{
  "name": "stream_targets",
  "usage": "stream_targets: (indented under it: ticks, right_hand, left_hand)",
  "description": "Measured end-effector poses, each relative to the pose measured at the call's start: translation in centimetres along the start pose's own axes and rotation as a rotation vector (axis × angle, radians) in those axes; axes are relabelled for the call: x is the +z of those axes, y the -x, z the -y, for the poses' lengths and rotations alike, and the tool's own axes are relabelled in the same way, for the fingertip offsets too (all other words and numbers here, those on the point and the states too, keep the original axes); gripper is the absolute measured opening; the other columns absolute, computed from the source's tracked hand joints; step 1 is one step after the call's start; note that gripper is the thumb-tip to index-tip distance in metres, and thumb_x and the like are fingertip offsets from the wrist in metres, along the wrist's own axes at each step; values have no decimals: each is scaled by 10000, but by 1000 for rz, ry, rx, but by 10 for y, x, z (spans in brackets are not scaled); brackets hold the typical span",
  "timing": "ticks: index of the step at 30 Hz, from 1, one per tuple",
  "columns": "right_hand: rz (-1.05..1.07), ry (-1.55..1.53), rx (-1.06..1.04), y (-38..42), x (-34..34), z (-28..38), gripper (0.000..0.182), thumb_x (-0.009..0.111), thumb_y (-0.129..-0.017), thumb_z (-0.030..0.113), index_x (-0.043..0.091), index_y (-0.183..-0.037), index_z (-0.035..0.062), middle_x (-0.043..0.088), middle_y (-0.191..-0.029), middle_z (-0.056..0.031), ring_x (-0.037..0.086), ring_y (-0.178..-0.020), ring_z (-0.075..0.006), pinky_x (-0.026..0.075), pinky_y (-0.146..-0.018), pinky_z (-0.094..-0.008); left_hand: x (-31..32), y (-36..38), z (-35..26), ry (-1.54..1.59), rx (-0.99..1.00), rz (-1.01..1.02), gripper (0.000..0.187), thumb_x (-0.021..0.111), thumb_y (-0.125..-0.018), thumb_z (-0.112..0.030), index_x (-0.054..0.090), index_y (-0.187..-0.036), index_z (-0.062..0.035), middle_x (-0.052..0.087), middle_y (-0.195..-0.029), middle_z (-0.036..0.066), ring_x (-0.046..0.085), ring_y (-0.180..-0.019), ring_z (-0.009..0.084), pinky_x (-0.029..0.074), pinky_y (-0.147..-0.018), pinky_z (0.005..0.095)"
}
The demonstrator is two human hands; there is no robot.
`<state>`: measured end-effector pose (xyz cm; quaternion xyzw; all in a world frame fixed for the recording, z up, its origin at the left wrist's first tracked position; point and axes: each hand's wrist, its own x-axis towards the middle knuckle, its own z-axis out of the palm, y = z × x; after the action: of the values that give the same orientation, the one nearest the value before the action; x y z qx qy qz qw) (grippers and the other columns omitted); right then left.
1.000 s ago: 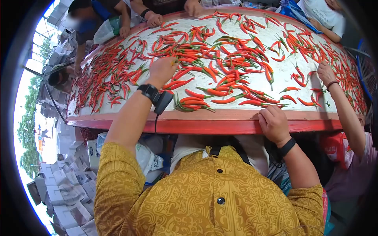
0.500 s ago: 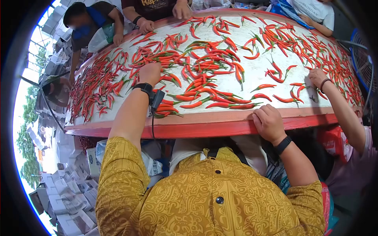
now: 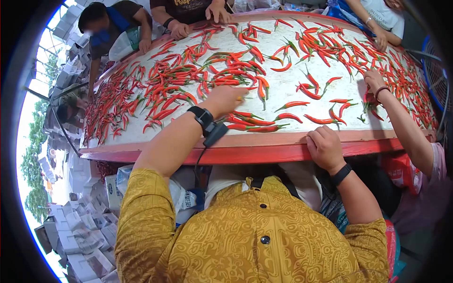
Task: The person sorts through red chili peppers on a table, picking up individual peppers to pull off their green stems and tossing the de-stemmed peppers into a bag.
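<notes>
Red chillies with green stems lie spread over a white tabletop. My left hand, with a black watch and a small device at its wrist, is low over the chillies near the table's front, index finger stretched to the right. What lies beneath its palm is hidden. My right hand rests with curled fingers on the table's front edge, holding nothing visible. Several loose chillies lie just above it. At the right, another person's hand touches chillies.
The table has a red and pink rim. Across it, a person in a dark shirt rests hands on the far edge, a masked person stands left, and another's arm reaches in at upper right. A blue fan stands right.
My left hand has moved right and slightly toward the table's front, now over chillies that showed before. My right hand stays at the edge. Another person's arm now reaches in at upper right.
</notes>
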<state>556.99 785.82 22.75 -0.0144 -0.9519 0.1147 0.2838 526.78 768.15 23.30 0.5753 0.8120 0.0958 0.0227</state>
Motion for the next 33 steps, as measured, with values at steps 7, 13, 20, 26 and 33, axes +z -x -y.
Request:
stream_targets:
  ticks: [7,13,20,26,33]
  right_hand:
    - [0,-19,-12,15,-16,-33,111,629,-771,92,545,-707,56,509,-676,-83,527,-682,-268,447,-625,-379]
    - [-1,2,-8,28,-34,-59,117,629,-770,92,541,-705,53,504,-676,-85,524,-684,-268,449,-623,-381]
    - [6,-7,-3,42,-53,-90,109,623,-768,82,539,-704,54,505,-675,-92,517,-675,-278,445,-618,-389]
    - [9,-9,2,54,-70,-116,102,620,-769,82,545,-706,54,504,-670,-96,516,-671,-283,442,-616,-393]
    - [13,-6,-7,70,-91,-148,78,617,-772,81,561,-726,52,512,-676,-97,517,-671,-283,441,-623,-393]
  left_hand:
    - [-27,0,36,50,-329,-250,305,555,-871,-317,649,-1090,-127,669,-966,148,631,-903,343,492,-785,430]
    - [-6,-49,-5,60,-191,-310,268,579,-858,-271,660,-1083,-151,668,-927,156,635,-866,336,497,-755,420]
    - [9,-72,-54,-290,-99,67,284,573,-813,-163,650,-1080,-217,660,-849,115,636,-790,303,494,-677,427]
    - [11,-45,-61,-241,6,-29,213,550,-799,-117,661,-971,-172,649,-775,109,638,-753,310,487,-618,440]
    - [6,-36,-77,-185,-29,-75,111,567,-832,-155,666,-871,-123,645,-752,106,644,-762,294,491,-638,428]
